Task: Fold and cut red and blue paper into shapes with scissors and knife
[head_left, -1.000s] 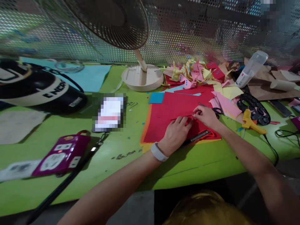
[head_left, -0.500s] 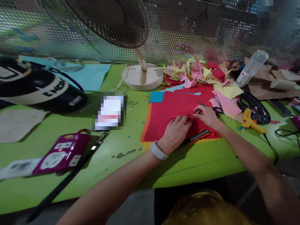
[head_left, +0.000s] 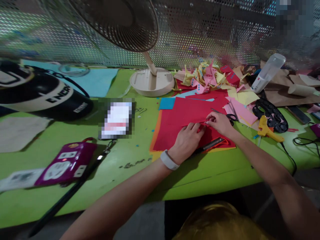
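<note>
A stack of red paper (head_left: 175, 116) lies on the green table, with orange and yellow sheets showing at its edges. My left hand (head_left: 188, 137) rests palm down on the red stack, its fingers bent slightly and lying on a small red paper piece (head_left: 199, 122). At the right end of that piece, my right hand (head_left: 220, 124) is closed in a pinch on its edge. A utility knife (head_left: 212, 144) with an orange-edged handle lies just below the hands, partly hidden by my left hand. Black-handled scissors (head_left: 232, 117) sit beside my right hand.
A yellow glue gun (head_left: 267, 128) with a cord and a black tray (head_left: 271, 115) lie to the right. Folded paper scraps (head_left: 207, 76) and a clear bottle (head_left: 268, 73) stand behind. A fan (head_left: 152, 83), phone (head_left: 117, 118), purple power strip (head_left: 67, 163) and large flask (head_left: 45, 91) occupy the left.
</note>
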The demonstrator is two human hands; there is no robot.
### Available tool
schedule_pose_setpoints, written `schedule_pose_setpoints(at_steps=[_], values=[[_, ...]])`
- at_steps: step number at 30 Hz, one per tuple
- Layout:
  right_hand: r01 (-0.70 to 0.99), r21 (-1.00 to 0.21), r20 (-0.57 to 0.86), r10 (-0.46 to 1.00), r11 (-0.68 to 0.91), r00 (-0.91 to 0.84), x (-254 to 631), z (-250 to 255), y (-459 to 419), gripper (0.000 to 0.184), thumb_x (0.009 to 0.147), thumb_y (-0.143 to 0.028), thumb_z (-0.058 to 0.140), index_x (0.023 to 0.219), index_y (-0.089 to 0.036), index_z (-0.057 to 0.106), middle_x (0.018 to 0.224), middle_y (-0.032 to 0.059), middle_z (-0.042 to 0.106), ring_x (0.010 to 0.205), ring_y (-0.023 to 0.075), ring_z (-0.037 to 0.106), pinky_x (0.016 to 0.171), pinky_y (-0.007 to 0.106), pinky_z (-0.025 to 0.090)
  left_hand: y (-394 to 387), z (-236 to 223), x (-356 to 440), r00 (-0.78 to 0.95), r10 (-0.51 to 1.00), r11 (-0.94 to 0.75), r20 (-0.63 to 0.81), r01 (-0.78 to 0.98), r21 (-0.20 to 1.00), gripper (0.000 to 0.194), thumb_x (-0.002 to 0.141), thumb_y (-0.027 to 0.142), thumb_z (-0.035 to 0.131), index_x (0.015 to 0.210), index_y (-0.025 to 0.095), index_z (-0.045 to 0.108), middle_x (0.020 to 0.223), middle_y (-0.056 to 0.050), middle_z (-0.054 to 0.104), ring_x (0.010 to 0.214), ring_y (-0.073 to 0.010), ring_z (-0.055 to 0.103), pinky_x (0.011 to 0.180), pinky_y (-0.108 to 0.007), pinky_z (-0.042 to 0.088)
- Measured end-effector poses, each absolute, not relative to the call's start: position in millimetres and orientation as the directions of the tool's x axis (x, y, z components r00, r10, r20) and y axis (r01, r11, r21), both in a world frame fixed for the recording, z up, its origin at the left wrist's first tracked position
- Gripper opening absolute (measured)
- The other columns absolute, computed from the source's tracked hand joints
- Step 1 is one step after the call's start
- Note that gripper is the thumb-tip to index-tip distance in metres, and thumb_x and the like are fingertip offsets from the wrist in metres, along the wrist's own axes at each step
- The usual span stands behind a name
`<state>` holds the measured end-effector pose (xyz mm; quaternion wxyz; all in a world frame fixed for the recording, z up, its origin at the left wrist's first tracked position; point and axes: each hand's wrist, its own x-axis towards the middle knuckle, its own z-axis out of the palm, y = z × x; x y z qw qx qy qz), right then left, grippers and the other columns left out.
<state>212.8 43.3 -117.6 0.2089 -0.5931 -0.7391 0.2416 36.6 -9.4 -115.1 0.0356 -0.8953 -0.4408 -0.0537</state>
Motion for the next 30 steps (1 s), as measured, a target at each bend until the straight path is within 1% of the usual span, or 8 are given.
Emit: schedule_pose_setpoints(at_steps=[4,8,15,18,20,24,27,30], values=[[0.776,-0.599,0.038,0.976,0.196,-0.216,212.7,-119.1,43.0,0.010,0.080,-0.022,0.069,0.089,-0.020,0.065,0.079,0.0015,0.070,0.072,0.0146,0.063,0.064,0.025,0.041,-8.6,-115.3,35.9,0.611,0.782,-0.613,0.124,0.789,-0.024,0.034,0.092,0.012,0.046,0.124,0.016,0.060,0.116,-0.015,0.059,0.104,-0.0264,0.057,0.080,-0.039,0.054],[0.794,-0.562,0.083,0.971,0.233,-0.226,213.7,-123.8,44.0,0.011,0.080,-0.022,0.069,0.090,-0.019,0.065,0.084,0.0031,0.069,0.075,0.0150,0.062,0.067,0.026,0.041,-6.4,-116.6,35.5,0.630,0.768,-0.630,0.117,0.775,-0.041,0.032,0.092,0.013,0.048,0.122,0.015,0.061,0.113,-0.014,0.059,0.103,-0.0265,0.057,0.079,-0.038,0.054],[0.812,-0.529,0.091,0.968,0.247,-0.235,217.8,-122.7,44.3,0.010,0.082,-0.023,0.068,0.091,-0.019,0.064,0.085,0.0030,0.068,0.076,0.0147,0.060,0.068,0.026,0.041,-4.6,-114.4,35.4,0.672,0.739,-0.660,0.058,0.738,-0.142,0.033,0.093,0.014,0.046,0.122,0.013,0.060,0.113,-0.015,0.059,0.102,-0.0266,0.056,0.076,-0.036,0.053],[0.830,-0.508,0.103,0.973,0.230,-0.207,219.3,-113.1,40.0,0.007,0.082,-0.023,0.067,0.087,-0.019,0.064,0.088,0.0043,0.068,0.079,0.0156,0.061,0.070,0.027,0.041,-4.5,-112.3,35.0,0.687,0.725,-0.675,0.045,0.722,-0.151,0.034,0.094,0.014,0.044,0.125,0.013,0.058,0.113,-0.015,0.060,0.100,-0.0267,0.056,0.076,-0.037,0.053],[0.838,-0.503,0.072,0.976,0.212,-0.203,220.4,-107.2,37.3,0.007,0.081,-0.025,0.068,0.085,-0.019,0.065,0.085,0.0040,0.068,0.078,0.0164,0.061,0.068,0.027,0.040,-4.4,-111.6,35.1,0.688,0.725,-0.677,0.038,0.721,-0.150,0.034,0.095,0.015,0.042,0.124,0.012,0.058,0.112,-0.015,0.060,0.100,-0.0270,0.056,0.075,-0.037,0.053],[0.846,-0.507,-0.062,0.971,0.167,-0.229,223.0,-103.9,36.1,0.013,0.080,-0.033,0.070,0.081,-0.020,0.066,0.076,0.0023,0.068,0.070,0.0162,0.060,0.061,0.026,0.037,-4.7,-110.6,36.4,0.679,0.734,-0.668,0.027,0.728,-0.152,0.029,0.096,0.015,0.042,0.116,0.012,0.063,0.112,-0.015,0.060,0.100,-0.0270,0.057,0.075,-0.038,0.053],[0.864,-0.474,-0.087,0.967,0.171,-0.238,223.7,-106.5,37.4,0.017,0.079,-0.036,0.069,0.080,-0.020,0.066,0.078,0.0020,0.070,0.072,0.0158,0.061,0.060,0.025,0.036,-5.8,-110.2,37.9,0.679,0.734,-0.668,0.017,0.726,-0.165,0.027,0.095,0.015,0.043,0.110,0.012,0.065,0.112,-0.015,0.060,0.100,-0.0266,0.057,0.076,-0.037,0.053],[0.883,-0.434,-0.101,0.965,0.178,-0.244,222.3,-107.1,37.7,0.017,0.080,-0.037,0.068,0.080,-0.020,0.066,0.080,0.0020,0.070,0.073,0.0154,0.061,0.061,0.025,0.035,-6.4,-111.5,39.2,0.679,0.734,-0.664,0.033,0.726,-0.177,0.027,0.095,0.014,0.042,0.109,0.012,0.065,0.111,-0.014,0.061,0.099,-0.0262,0.057,0.075,-0.037,0.052]])
